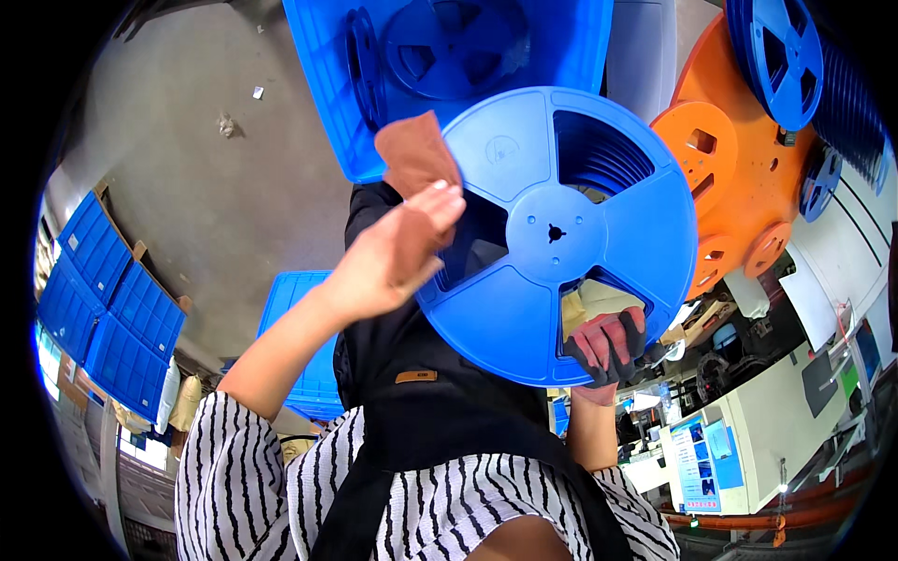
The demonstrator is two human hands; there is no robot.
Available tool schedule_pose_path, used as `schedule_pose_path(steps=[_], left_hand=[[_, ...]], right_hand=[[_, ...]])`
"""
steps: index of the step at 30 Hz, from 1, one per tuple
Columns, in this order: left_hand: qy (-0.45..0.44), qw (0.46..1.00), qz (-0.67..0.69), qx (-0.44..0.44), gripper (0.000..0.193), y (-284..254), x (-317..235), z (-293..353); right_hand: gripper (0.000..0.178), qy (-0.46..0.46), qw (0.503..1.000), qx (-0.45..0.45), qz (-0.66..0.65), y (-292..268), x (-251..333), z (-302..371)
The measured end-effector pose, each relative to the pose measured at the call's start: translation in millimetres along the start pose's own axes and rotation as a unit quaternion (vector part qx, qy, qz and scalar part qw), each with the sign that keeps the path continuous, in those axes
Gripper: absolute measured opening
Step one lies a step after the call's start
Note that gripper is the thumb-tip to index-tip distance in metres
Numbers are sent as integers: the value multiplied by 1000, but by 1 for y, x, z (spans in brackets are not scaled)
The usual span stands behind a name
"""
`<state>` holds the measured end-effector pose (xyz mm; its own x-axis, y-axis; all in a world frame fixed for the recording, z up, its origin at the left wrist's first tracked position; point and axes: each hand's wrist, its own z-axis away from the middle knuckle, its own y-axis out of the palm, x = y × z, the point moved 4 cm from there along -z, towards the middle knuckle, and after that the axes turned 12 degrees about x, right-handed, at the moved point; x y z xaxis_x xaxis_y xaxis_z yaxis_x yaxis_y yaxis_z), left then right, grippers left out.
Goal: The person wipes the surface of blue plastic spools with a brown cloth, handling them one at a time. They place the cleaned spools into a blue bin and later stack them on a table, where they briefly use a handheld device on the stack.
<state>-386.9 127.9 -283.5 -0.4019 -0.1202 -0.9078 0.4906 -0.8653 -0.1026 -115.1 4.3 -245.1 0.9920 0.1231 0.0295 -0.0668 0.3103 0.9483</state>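
A stack of blue plastic reels point(496, 323) is held up in front of my body, its round face with large cut-outs turned toward me. My right hand point(608, 348), in a grey and pink work glove, grips the stack at its lower right, fingers curled through a cut-out. My bare left hand point(388, 262) is closed on a brown cloth point(418, 154), slightly smeared by motion. The cloth lies at the upper left rim of the front reel. Whether it touches the reel there I cannot tell.
Beyond the stack stands a blue bin point(327, 84) with blue reels point(458, 47) inside. At the right is an orange round-disc stand point(739, 168) with more blue reels point(795, 84). Blue crates point(122, 309) are stacked at the left, and a pale cabinet point(758, 439) stands lower right.
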Motion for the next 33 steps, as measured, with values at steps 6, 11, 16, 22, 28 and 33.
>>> schedule_pose_path(steps=[6,11,16,22,28,33], left_hand=[[84,991,-94,41,84,44,-63,-42],[126,980,-129,83,75,39,-37,-63],[99,992,-64,48,75,32,-20,-79],[129,984,-65,101,86,43,-20,-33],[79,971,-173,142,69,11,15,25],[85,962,-255,46,59,24,33,21]], right_hand=[[21,0,993,105,-53,2,-11,-15],[21,30,998,51,8,13,-14,-21],[34,63,992,39,98,9,-22,-24],[48,94,991,1,99,5,-30,-29],[62,2,1000,-2,-2,5,-15,-43],[62,10,998,-59,-6,12,-23,-54]])
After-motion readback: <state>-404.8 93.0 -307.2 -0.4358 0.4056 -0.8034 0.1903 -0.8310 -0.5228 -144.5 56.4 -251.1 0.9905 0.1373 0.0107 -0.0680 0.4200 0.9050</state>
